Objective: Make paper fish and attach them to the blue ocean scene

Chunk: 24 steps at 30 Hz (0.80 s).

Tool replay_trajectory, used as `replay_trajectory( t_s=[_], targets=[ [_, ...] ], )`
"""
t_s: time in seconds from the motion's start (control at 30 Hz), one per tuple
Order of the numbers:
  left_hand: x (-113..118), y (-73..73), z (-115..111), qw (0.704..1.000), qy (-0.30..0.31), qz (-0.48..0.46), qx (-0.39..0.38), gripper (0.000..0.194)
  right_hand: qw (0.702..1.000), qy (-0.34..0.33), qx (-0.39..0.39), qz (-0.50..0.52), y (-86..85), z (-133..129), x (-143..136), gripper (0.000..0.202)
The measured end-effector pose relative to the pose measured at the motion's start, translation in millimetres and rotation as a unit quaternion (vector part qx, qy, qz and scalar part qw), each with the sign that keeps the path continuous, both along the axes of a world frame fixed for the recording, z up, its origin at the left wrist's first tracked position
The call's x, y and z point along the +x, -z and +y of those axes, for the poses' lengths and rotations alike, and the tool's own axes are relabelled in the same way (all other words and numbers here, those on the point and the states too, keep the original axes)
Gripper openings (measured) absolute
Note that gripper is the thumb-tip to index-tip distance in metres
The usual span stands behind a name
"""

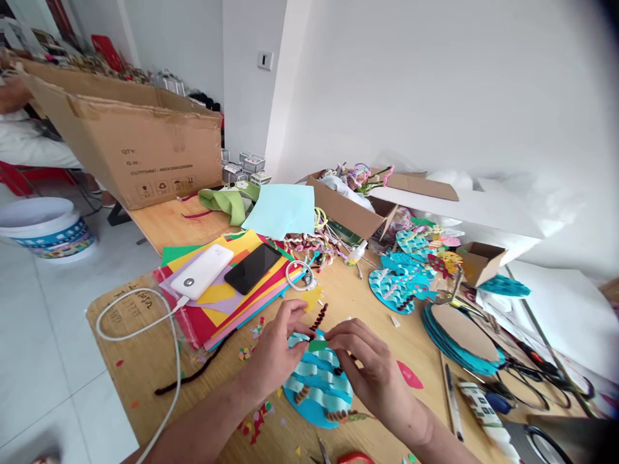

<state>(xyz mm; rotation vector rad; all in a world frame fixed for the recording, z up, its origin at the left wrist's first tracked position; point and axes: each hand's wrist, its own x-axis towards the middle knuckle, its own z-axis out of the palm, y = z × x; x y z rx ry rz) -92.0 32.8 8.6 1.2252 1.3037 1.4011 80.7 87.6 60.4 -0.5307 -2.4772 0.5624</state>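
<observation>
Over a blue round disc (305, 414) with pale wavy paper strips, my left hand (273, 345) and my right hand (372, 364) come close together. A small green paper piece (318, 346) is stretched between them, its left end pinched by my left thumb and finger, its right end by my right fingertips. Brown fuzzy pipe-cleaner pieces (302, 394) lie on the disc near its lower edge. A dark brown pipe cleaner (319, 317) sticks out past its far side. My fingers hide part of the disc's top.
Coloured paper sheets (217, 325) bear a power bank (203, 270) and a phone (252, 267). Decorated blue discs (387, 290), stacked discs (464, 338), scissors (323, 451) and a pink paper oval (410, 375) surround the work. A large carton (169, 154) stands behind; a person's arm (14, 93) shows far left.
</observation>
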Motion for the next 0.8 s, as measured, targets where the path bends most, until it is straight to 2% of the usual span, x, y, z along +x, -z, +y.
replay_trajectory(
  t_s=[0.23, 0.5, 0.8],
  targets=[
    [-1.4, 0.1, 0.3, 1.0, 0.004, 0.013, -0.007, 0.058, 0.993, 0.089, -0.064, -0.042, 7.1, -3.0, -10.4, 0.008],
    [-2.2, 1.9, -3.1, 0.997, 0.014, 0.072, 0.001, 0.063, 0.99, 0.106, -0.071, -0.063, 11.3, -3.4, -15.2, 0.01],
    [-1.9, -0.1, -6.9, 0.994, 0.018, 0.105, -0.003, 0.069, 0.989, 0.103, -0.064, -0.086, 7.7, -6.2, -17.7, 0.01]
  ],
)
